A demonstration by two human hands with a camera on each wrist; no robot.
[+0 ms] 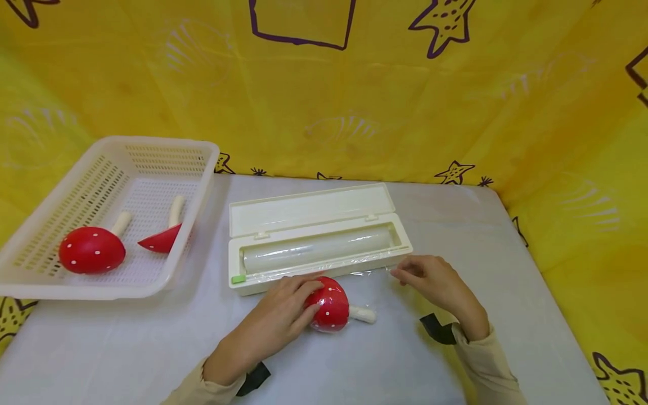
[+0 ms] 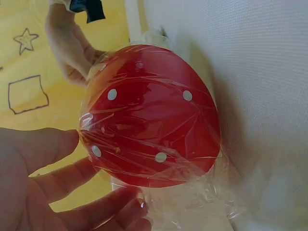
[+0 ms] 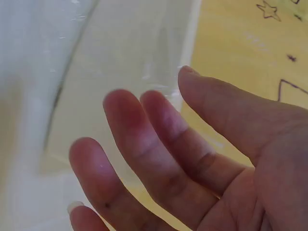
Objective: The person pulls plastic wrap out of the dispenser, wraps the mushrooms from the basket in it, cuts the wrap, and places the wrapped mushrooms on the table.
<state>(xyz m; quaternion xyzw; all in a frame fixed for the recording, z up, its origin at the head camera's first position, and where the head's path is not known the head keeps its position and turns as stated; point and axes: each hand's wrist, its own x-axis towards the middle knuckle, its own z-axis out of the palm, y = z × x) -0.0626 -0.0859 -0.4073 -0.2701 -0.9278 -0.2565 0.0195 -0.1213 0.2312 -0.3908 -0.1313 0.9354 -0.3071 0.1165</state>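
The red mushroom (image 1: 331, 306) is gripped by the left hand (image 1: 275, 315)!
Its film-wrapped cap is clasped between thumb and curved fingers, just before the open box (image 1: 316, 232); the right hand (image 1: 432, 281) is released, fingers loosely bent. The white bench (image 1: 395, 360) is backed by a yellow patterned curtain (image 1: 283, 95).

three red-capped mushrooms (image 1: 330, 306), one basket (image 1: 81, 291), one hinged case (image 1: 309, 211), one film roll (image 1: 319, 250), one green tab (image 1: 238, 279), two sleeves (image 1: 488, 363)
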